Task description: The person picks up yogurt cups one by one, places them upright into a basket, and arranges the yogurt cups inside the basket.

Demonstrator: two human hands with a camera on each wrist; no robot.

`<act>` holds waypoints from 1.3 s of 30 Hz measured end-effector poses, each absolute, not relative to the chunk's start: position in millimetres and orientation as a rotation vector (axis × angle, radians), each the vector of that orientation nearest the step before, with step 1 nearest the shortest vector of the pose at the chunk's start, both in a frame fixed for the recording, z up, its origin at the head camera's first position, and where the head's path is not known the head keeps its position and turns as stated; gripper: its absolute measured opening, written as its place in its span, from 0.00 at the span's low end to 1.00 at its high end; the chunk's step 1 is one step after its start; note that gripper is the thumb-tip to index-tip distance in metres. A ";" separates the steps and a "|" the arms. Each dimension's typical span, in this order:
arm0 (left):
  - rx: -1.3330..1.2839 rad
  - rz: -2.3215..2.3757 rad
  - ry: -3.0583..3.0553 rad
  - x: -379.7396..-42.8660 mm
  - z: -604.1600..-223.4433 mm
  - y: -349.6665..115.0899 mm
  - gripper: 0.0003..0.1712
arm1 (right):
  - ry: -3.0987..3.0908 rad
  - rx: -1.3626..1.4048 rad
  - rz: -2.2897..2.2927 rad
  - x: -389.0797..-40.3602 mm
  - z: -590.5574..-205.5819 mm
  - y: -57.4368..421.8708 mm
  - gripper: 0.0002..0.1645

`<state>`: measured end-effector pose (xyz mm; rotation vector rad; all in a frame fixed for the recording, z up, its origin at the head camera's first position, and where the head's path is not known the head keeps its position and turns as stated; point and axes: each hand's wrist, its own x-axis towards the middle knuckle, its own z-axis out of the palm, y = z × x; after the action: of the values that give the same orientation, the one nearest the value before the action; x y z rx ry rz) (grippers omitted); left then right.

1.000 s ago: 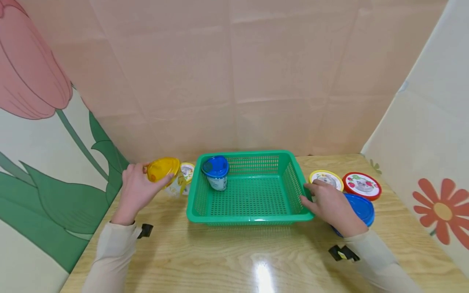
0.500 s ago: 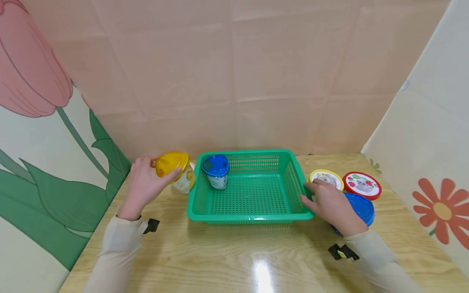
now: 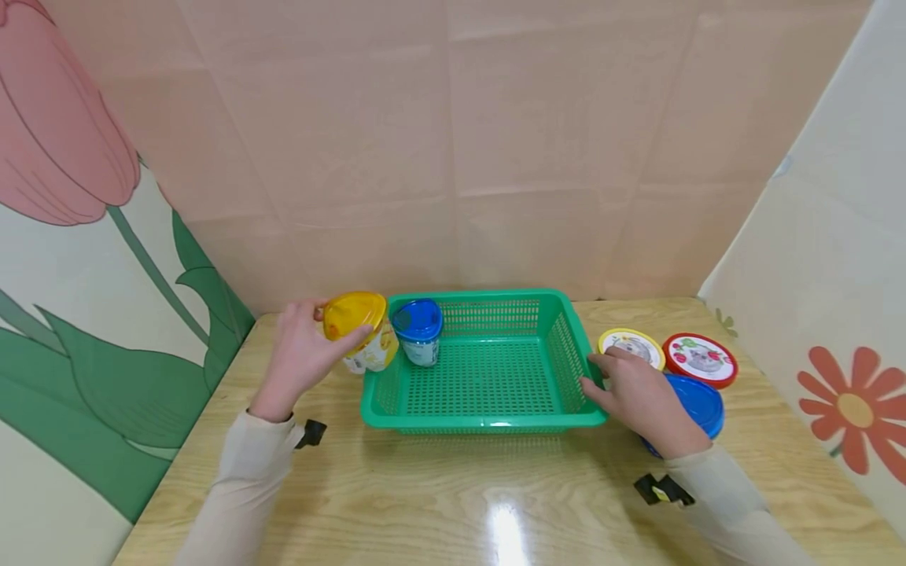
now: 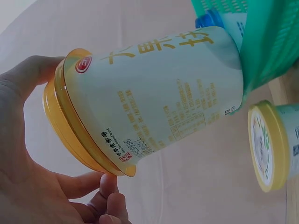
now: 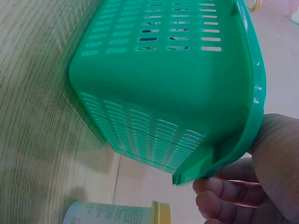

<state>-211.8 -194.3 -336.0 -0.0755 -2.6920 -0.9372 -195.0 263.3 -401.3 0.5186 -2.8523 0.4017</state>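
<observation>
In the head view my left hand (image 3: pixel 300 354) holds a cup with a clear yellow lid (image 3: pixel 354 314) over the left rim of the green basket (image 3: pixel 481 422). Thumb and fingers grip the lid's edge, and the cup (image 4: pixel 159 93) shows gold lettering in the left wrist view. A blue-lidded cup (image 3: pixel 419 334) stands inside the basket, in its far left corner. My right hand (image 3: pixel 640 397) grips the basket's right rim; in the right wrist view thumb and fingers lie about the rim (image 5: pixel 258 93).
Right of the basket stand a yellow-rimmed tub (image 3: pixel 632 346), a red-rimmed tub (image 3: pixel 701 359) and a blue-lidded container (image 3: pixel 697 401), partly behind my right hand. Another yellow-lidded tub (image 4: pixel 266 144) stands outside the basket in the left wrist view. All rest on the wooden table (image 3: pixel 425 495).
My left hand has carried the yellow-lidded cup to the right, from beside the basket to over its left rim. The right hand and the basket have stayed in place.
</observation>
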 end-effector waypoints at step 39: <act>-0.152 -1.026 -2.780 -221.6 -354.8 -162.7 0.52 | -2.783 0.515 0.409 -193.5 -400.4 261.1 0.27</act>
<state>-221.6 -162.7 -354.8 -0.1524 -2.7797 -1.0260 -193.5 261.1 -400.4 0.5151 -2.7835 0.4092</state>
